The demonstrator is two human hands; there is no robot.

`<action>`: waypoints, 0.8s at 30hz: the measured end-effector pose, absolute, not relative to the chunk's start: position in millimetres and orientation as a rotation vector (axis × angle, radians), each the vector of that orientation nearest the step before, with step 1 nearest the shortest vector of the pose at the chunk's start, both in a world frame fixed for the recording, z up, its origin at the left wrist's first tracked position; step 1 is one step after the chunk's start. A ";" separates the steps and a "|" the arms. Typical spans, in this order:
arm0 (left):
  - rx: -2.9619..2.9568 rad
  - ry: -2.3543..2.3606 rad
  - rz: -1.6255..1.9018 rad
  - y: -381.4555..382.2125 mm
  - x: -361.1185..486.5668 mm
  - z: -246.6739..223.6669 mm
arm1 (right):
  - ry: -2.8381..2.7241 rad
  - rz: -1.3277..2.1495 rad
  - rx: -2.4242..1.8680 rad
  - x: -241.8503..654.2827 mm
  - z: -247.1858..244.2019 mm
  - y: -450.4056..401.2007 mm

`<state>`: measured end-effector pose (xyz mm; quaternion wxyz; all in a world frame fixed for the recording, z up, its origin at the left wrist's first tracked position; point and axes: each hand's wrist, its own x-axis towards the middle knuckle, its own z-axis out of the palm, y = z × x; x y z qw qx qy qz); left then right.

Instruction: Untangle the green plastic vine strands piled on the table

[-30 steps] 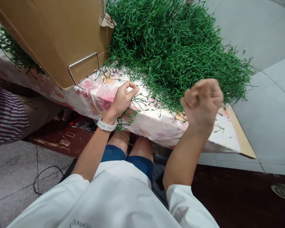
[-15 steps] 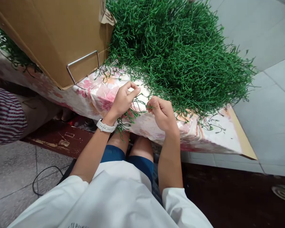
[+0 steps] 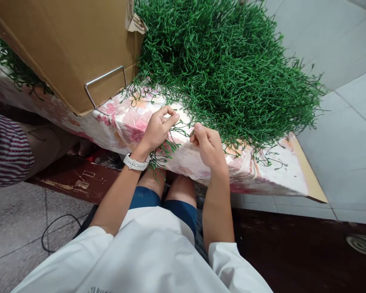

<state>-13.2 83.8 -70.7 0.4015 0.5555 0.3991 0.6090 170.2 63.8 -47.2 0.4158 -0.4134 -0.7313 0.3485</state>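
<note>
My left hand [image 3: 159, 129], with a white watch band at its wrist, is closed in a pinch around a small bunch of thin green stems [image 3: 164, 152]. The bunch hangs below the palm over the table's front edge, and some stem ends stick out toward the right. A short gap away, my right hand [image 3: 209, 146] is curled, thumb pressed against the fingers, with a bit of green stem showing at its fingertips. Just beyond both hands rises a large heap of the same green stems [image 3: 232, 77], with branched tips.
A tall cardboard box [image 3: 79, 49] stands at the left, with a bent metal wire bracket [image 3: 105, 77] at its foot. The floral cloth [image 3: 122, 118] covers the table. Another person's striped garment [image 3: 9, 150] shows at far left. A tiled wall [image 3: 350, 134] borders the right.
My right hand has turned slightly and its fingertips have drawn a little to the right, away from the left. The left hand keeps its hold on the bunch. The view has shifted slightly.
</note>
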 end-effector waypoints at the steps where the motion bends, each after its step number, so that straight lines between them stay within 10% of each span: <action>1: 1.408 1.007 1.543 83.9 -13.4 -71.0 | -1.798 0.900 -1.048 168.8 -49.2 66.2; 24: 1.405 0.991 1.468 80.2 -6.3 -68.2 | -2.032 0.816 -0.944 207.0 -32.6 38.6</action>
